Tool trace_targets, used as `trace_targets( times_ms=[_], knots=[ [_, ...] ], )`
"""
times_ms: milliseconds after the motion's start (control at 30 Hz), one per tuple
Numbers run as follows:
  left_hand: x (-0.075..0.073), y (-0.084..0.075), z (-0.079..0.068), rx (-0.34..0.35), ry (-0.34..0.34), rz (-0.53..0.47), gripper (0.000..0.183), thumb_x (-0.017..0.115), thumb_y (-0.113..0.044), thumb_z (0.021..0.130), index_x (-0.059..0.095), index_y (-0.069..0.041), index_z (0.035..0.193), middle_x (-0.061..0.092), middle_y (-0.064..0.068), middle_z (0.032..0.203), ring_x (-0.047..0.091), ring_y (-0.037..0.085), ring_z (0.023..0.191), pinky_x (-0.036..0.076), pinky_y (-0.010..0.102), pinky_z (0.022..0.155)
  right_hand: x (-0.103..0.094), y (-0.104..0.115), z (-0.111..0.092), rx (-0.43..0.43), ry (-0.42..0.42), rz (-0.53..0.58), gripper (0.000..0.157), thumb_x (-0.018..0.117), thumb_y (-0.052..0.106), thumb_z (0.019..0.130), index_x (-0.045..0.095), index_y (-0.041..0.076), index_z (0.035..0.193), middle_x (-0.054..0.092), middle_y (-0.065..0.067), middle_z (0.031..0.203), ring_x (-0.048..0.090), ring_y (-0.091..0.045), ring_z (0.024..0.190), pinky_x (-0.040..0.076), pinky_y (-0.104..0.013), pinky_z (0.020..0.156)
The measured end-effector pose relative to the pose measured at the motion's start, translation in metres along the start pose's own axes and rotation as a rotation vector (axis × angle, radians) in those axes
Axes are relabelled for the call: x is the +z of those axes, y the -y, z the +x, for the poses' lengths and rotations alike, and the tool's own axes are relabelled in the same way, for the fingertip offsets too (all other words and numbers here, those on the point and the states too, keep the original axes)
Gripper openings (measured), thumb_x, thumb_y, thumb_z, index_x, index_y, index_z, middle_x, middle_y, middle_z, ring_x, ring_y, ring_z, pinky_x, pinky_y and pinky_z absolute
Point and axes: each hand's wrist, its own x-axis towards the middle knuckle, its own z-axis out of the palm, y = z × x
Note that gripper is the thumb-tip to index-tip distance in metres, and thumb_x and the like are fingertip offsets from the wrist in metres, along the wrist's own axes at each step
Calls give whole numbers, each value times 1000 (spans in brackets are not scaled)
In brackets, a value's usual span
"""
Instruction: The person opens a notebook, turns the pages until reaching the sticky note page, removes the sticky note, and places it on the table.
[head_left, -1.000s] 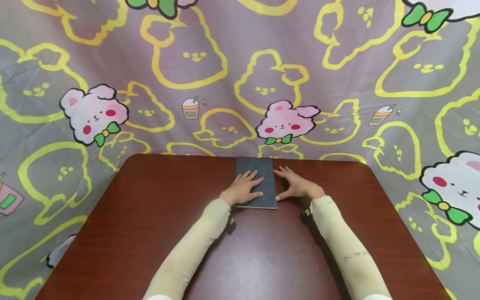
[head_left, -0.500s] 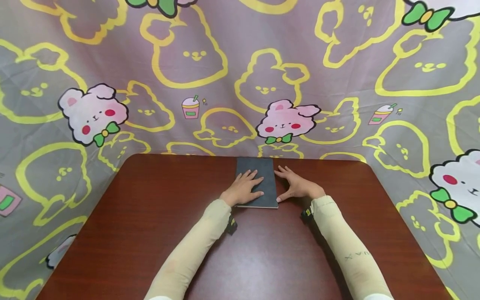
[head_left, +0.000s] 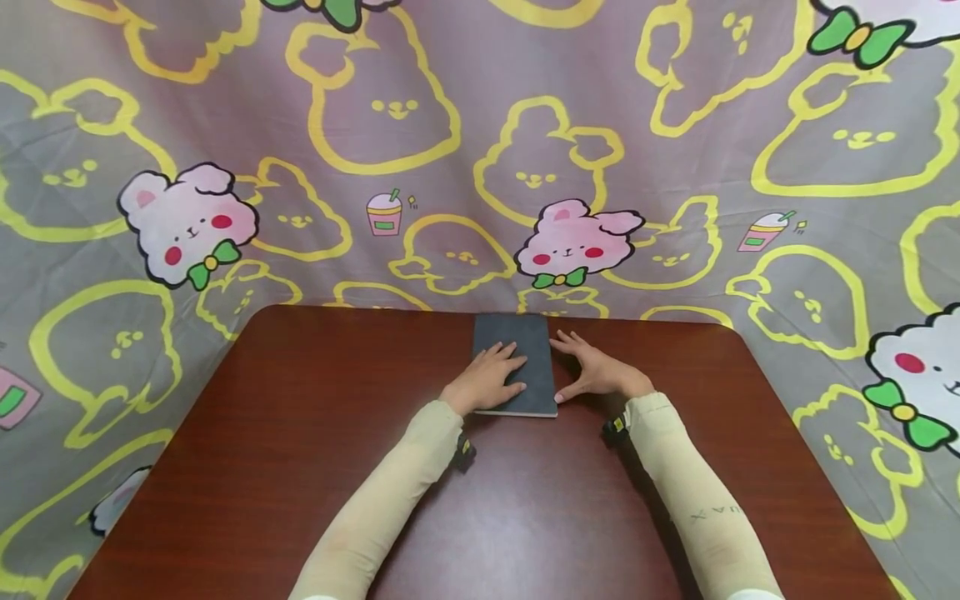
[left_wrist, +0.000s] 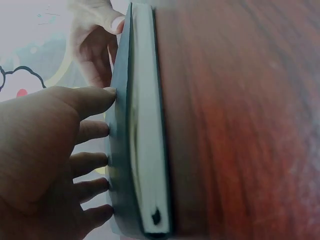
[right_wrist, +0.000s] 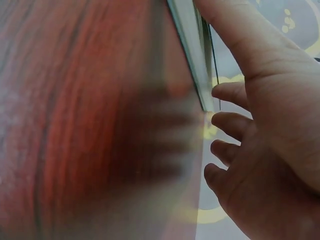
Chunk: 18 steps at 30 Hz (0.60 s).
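Note:
A dark grey-blue hardcover notebook [head_left: 528, 342] lies closed at the far edge of the table, its long side pointing away. My left hand [head_left: 486, 380] rests on the cover with its fingers spread; in the left wrist view the fingertips [left_wrist: 102, 160] touch the cover, and the white page block [left_wrist: 151, 125] shows below it. On the notebook's right side, my right hand [head_left: 596, 371] is held with thumb and fingers apart, the thumb right at the near right corner. The right wrist view shows the notebook's edge [right_wrist: 192, 47] beside those fingers.
The reddish-brown wooden table [head_left: 315, 433] spreads out around the notebook, with rounded far corners. A grey curtain [head_left: 450, 100] printed with cartoon animals hangs behind the table and along both sides. A small black wrist camera [head_left: 615, 429] sits under the right wrist.
Both hands and the notebook keep the same places on the table. Only the head view has shifted very slightly.

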Motion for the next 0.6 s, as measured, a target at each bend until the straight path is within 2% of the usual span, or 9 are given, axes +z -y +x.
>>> trace_targets(
  times_ms=[300,600],
  knots=[
    [-8,-7,-2,41,-10,-2,60,54,-44,104,45,-12,154,29,15,166,26,34,154,25,44,125,-5,2,-4,-23,-25,31,112,91,39,75,26,15,163,7,-17,171,-4,-44,156,22,-70,117],
    [-17,-17,-3,53,-51,-10,60,53,-44,105,44,-13,155,26,15,167,17,35,156,20,46,126,-11,11,-4,-55,-59,70,112,91,37,75,25,14,163,8,-18,171,1,-45,156,21,-71,117]
  ],
)
